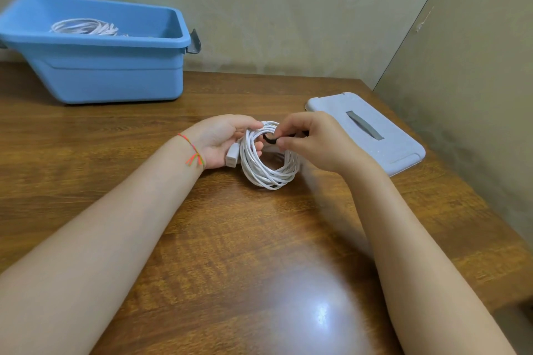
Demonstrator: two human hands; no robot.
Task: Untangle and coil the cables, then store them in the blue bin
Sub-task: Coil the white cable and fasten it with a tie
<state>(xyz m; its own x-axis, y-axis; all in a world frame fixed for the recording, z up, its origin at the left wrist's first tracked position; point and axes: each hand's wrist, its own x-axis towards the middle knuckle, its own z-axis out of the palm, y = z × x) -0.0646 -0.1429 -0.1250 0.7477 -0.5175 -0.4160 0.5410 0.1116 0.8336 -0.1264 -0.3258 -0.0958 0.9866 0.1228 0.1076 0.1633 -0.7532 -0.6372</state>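
1. At the middle of the desk [259, 239], one white coil [269, 163] is standing nearly upright between two hands, its lower loops just above or touching the wood; which one I cannot tell.
2. One left hand [222, 141] is cupping the coil's left side, fingers curling round the strands, with one white plug [233, 155] lying against the palm.
3. One right hand [314, 143] is pinching one black strap [272, 139] between thumb and fingertips at the coil's upper rim; the strap is bending into the coil's opening.
4. One thread bracelet [193, 153], red, orange and green, is circling the left wrist.
5. One blue bin [115, 75] is sitting at the far left of the desk, well apart from the hands, by the wall.
6. One second coil [83, 27], also white, is lying inside the bin; its loops are showing over the near rim.
7. One grey clip [195, 42] is hanging at the bin's right end.
8. One pale lid [403, 150] with one grey handle [364, 125] is lying flat at the right, just beside the right hand.
9. No brand, label or writing is reading clearly on any of these.
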